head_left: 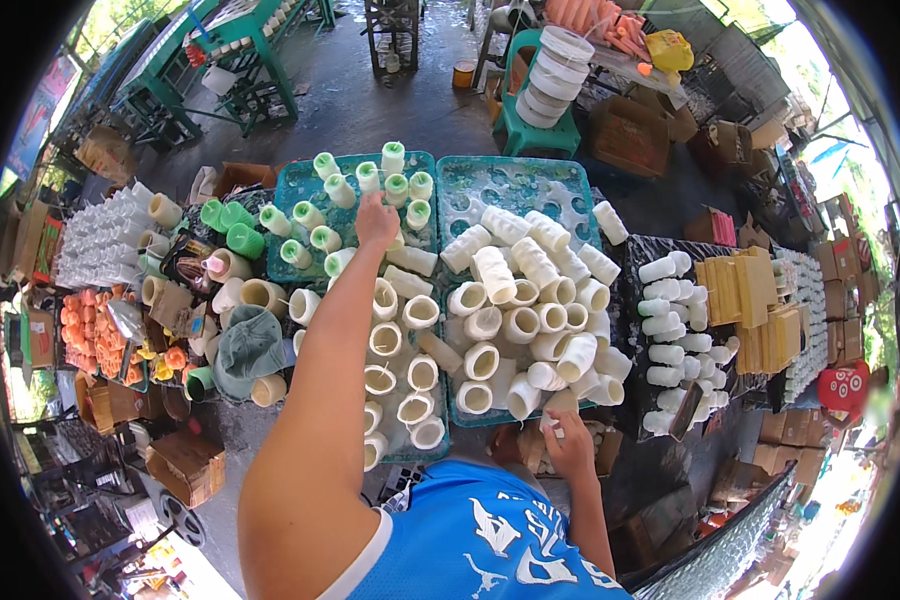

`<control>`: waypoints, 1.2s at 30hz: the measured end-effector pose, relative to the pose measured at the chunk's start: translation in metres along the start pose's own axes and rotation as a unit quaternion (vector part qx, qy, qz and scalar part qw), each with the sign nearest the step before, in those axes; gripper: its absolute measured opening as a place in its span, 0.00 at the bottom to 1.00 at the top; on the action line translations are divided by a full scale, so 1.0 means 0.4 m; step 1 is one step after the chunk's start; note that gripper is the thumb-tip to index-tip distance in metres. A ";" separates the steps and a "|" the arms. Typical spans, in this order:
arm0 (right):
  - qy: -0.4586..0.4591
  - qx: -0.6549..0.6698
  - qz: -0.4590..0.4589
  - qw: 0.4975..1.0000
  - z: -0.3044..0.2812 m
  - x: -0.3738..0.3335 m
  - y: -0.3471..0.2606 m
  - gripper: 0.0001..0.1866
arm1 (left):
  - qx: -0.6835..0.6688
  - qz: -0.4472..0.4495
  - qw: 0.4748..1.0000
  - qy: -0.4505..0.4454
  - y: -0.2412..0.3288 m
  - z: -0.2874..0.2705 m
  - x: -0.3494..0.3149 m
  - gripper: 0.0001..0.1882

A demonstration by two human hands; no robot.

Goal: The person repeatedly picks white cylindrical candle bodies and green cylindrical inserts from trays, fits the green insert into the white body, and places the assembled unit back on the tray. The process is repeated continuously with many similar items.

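Teal trays, two, side by side: a left tray (pixel 292 187) and a right tray (pixel 515 176). On the left tray, candle-like cylinders (pixel 339 191), white with green tops, at least twelve, mostly at its far end; nearer the body, hollow cream cylinders (pixel 423 373), at least nine with open ends showing. On the right tray, ridged white cylinders (pixel 493 275), more than twenty, heaped; overlap prevents an exact count. Beyond the left tray's left side, green cylinders (pixel 245 240), three; grey-green cloth hat (pixel 253 345), one. Green plastic stool (pixel 540 133), one, bearing a stack of white discs (pixel 558 75).

Left hand (pixel 376 218): arm stretched far forward over the left tray, fingers pointing away from the body. Fingertips meet the near, lower end of one green-topped cylinder (pixel 368 177), which lies just beyond them; how firmly they close on it cannot be told.

Right hand (pixel 569 447): elbow bent, close to the body, fingers partly curled beside a tan cylinder (pixel 562 402) at the right tray's near edge; whether it is gripped cannot be told.
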State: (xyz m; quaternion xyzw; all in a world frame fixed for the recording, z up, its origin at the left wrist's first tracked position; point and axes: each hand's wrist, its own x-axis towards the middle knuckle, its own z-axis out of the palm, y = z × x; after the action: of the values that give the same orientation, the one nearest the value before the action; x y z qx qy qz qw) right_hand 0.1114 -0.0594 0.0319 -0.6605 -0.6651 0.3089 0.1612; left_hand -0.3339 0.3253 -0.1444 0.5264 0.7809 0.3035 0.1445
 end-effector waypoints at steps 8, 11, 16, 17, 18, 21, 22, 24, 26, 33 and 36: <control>0.023 -0.001 0.016 1.000 -0.031 -0.030 -0.003 0.15 | 0.187 0.149 0.971 -0.014 0.087 -0.004 0.088 0.31; 0.027 0.002 0.018 0.999 -0.031 -0.041 0.006 0.15 | 0.197 0.129 0.962 -0.136 0.090 -0.044 0.120 0.27; 0.008 0.006 0.003 1.000 -0.033 -0.031 0.031 0.15 | -0.008 0.096 0.993 0.063 0.050 -0.087 0.016 0.31; 0.008 0.020 0.001 1.000 -0.032 -0.027 0.039 0.15 | -0.047 0.106 0.990 0.085 0.060 -0.116 -0.004 0.33; 0.007 0.035 -0.002 0.999 -0.030 -0.019 0.048 0.15 | -0.086 0.117 0.984 0.106 0.076 -0.159 -0.030 0.34; -0.010 0.095 -0.001 0.995 -0.026 0.026 0.052 0.14 | -0.322 0.067 0.939 0.097 0.172 -0.252 -0.152 0.32; -0.023 0.117 0.001 0.993 -0.028 0.047 0.044 0.14 | -0.384 0.062 0.915 0.106 0.186 -0.276 -0.201 0.30; -0.045 0.174 -0.010 0.984 -0.030 0.095 0.008 0.14 | -0.545 -0.016 0.837 0.046 0.243 -0.324 -0.320 0.24; -0.061 0.220 -0.030 0.973 -0.041 0.150 -0.055 0.15 | -0.696 -0.064 0.715 -0.001 0.341 -0.378 -0.455 0.23; -0.103 0.477 -0.074 0.870 -0.107 0.242 -0.318 0.34 | -0.623 0.071 0.777 -0.055 0.579 -0.386 -0.820 0.29; -0.118 0.486 -0.122 0.857 -0.110 0.252 -0.329 0.32 | -0.384 0.190 0.902 0.045 0.639 -0.358 -0.882 0.27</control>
State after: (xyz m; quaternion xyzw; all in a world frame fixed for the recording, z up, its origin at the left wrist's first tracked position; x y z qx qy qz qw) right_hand 0.0286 0.0563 0.1278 -0.3704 -0.5192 0.6464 0.4188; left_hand -0.0819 0.0249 0.0934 0.5540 0.4947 0.6253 0.2396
